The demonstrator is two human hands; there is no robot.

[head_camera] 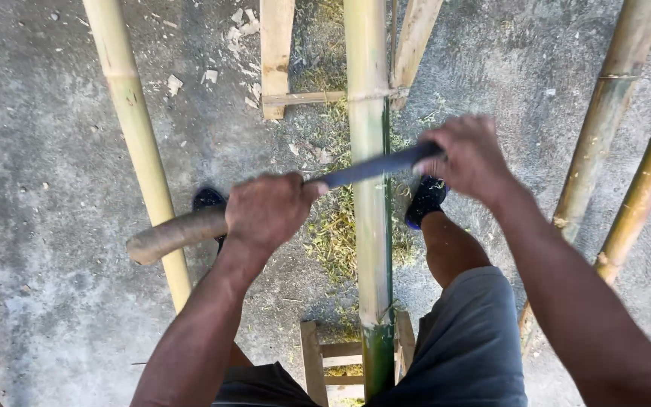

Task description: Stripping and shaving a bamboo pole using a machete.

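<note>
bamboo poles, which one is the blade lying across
The middle bamboo pole, propped on the wooden stands: the blade crosses it, gripped by the left hand and right hand. The other poles lie apart, untouched.

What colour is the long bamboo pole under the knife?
The bamboo pole is pale yellow where scraped, with green skin along its right edge and near the bottom. The head view shows it.

Rough grey concrete floor (pixel 54 151) in even daylight, strewn with pale wood chips (pixel 190 75) and green shavings (pixel 333 234); spare bamboo poles (pixel 137 143) lie at both sides
</note>
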